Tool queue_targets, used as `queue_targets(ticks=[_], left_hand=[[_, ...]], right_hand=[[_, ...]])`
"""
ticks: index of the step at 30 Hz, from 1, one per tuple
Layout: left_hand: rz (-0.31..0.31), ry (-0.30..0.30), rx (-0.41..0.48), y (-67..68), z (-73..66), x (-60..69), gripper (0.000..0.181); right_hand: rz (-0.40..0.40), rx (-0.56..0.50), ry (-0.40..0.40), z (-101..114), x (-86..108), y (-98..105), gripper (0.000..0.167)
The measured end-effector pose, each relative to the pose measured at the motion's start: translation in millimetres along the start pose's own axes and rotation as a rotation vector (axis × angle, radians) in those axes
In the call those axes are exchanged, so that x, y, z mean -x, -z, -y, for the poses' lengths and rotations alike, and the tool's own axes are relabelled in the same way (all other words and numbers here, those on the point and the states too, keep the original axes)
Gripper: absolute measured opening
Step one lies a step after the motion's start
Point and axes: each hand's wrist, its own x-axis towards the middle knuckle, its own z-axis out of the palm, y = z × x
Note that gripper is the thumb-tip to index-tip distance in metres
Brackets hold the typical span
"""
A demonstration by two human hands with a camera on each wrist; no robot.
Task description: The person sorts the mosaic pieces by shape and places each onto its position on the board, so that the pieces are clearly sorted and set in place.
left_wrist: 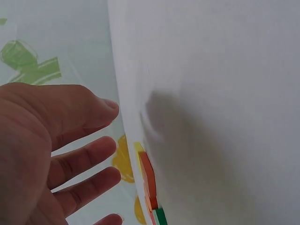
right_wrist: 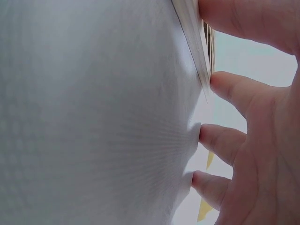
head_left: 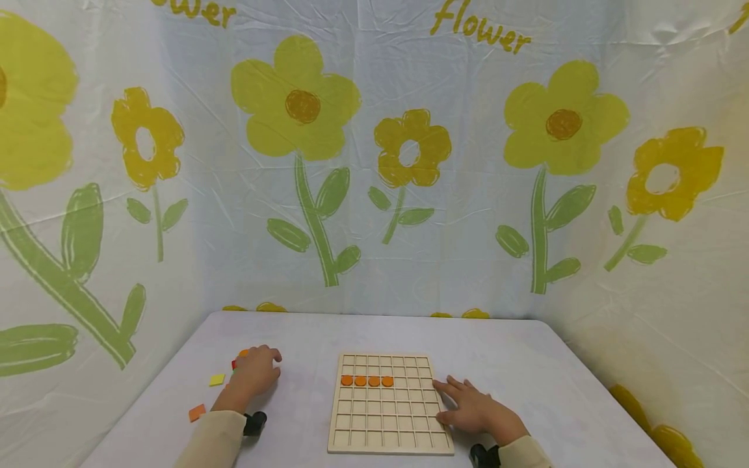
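Note:
The left hand [head_left: 251, 374] hovers over small coloured pieces at the table's left. In the left wrist view the left hand [left_wrist: 56, 154] has its fingers loosely extended and nothing between them; an orange piece [left_wrist: 148, 180] and a green piece [left_wrist: 160, 216] lie beyond. A wooden grid board [head_left: 389, 442] lies flat at the middle, with several orange round pieces [head_left: 374, 381] in a row at its upper left. The right hand [head_left: 476, 409] touches the board's right edge with thumb and index finger; in the right wrist view the right hand [right_wrist: 262, 117] has spread fingers, some on the table.
A yellow square piece [head_left: 217, 379] and an orange piece [head_left: 197, 413] lie on the left of the white table [head_left: 292, 338]. Partly covered by the left hand are a red piece [head_left: 234, 364] and an orange one [head_left: 244, 353]. A flower-printed cloth [head_left: 468, 247] hangs behind.

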Motion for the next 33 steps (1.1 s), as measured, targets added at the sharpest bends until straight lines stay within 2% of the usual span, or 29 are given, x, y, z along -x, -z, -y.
queue_targets(ticks=[9,17,22,26,33], left_hand=[[0.012,0.038,0.007,4.3,14.5,4.1,0.024],[0.038,0.075,-0.015,4.6,25.5,-0.8,0.024],[0.025,0.075,-0.015,3.7,32.0,-0.4,0.025],[0.01,0.072,-0.008,4.1,35.7,0.0,0.028],[0.037,0.106,0.021,6.6,38.9,-3.1,0.029]], right_hand=[[0.008,-0.004,-0.001,-1.5,-1.4,-1.1,0.072],[0.001,0.004,0.003,-1.7,-0.6,-0.5,0.072],[0.007,-0.013,0.007,-1.5,0.2,-0.2,0.072],[0.004,-0.022,0.012,-2.5,0.0,-0.6,0.071],[0.004,-0.018,0.007,-2.7,0.4,-0.9,0.071]])
